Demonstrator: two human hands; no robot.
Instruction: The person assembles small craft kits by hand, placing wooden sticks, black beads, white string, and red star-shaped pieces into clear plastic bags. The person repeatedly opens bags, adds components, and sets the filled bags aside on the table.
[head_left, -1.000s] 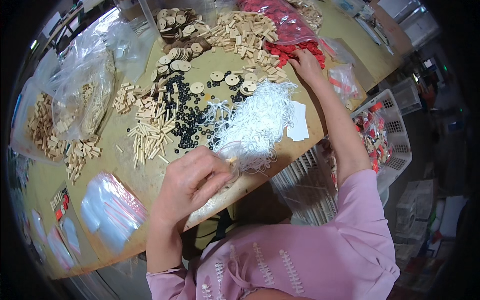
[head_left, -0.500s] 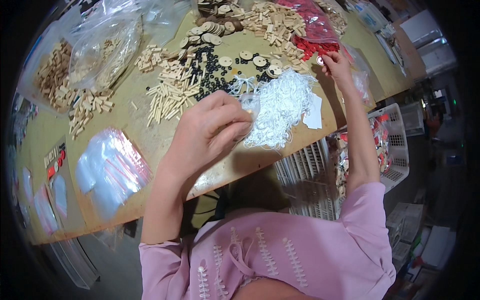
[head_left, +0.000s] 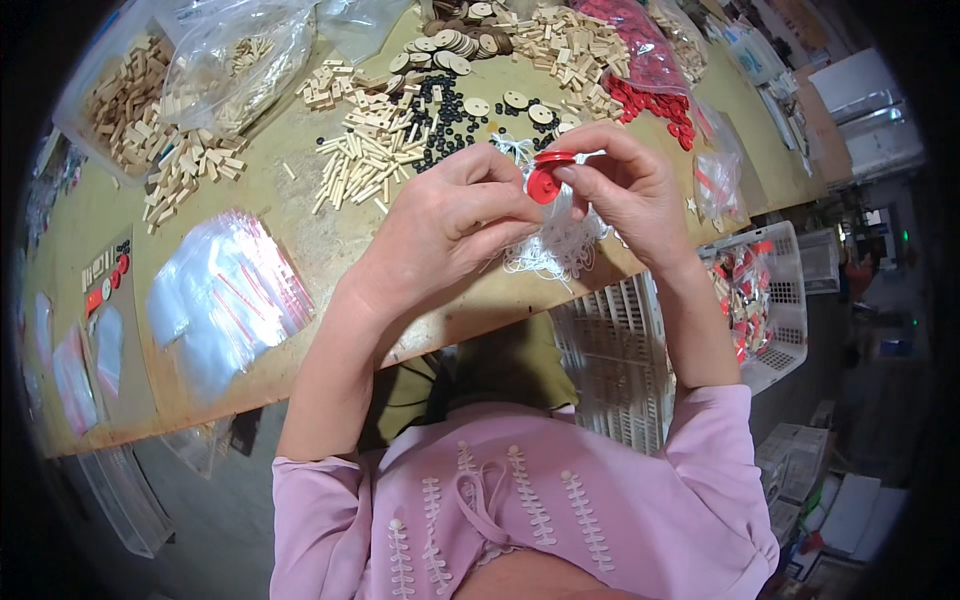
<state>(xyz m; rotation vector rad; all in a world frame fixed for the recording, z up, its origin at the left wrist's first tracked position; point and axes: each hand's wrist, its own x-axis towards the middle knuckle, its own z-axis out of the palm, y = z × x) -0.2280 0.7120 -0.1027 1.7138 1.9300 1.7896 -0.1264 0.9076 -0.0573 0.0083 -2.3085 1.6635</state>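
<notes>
My left hand point(head_left: 455, 215) is closed, fingertips pinched, over the near side of a heap of white string point(head_left: 560, 245). The small clear bag it held a moment ago is mostly hidden behind its fingers now. Right beside it, my right hand point(head_left: 635, 195) pinches red wheel-like discs between thumb and fingers. One red disc point(head_left: 545, 186) shows its face, and another red disc point(head_left: 553, 157) is seen nearly edge-on above it. The discs sit just at the left fingertips; whether they touch the bag is hidden.
Wooden sticks point(head_left: 365, 165), black rings point(head_left: 435, 130), wooden discs point(head_left: 435, 50), wooden blocks point(head_left: 570, 50) and red parts point(head_left: 655, 105) lie in piles across the table. Flat clear bags point(head_left: 230, 290) are stacked at left. A white basket point(head_left: 790, 300) with filled bags stands below the table's right side.
My right hand has come left from the red pile to my left hand, bringing red discs. My left hand has stayed closed near the string heap. The view has shifted slightly.
</notes>
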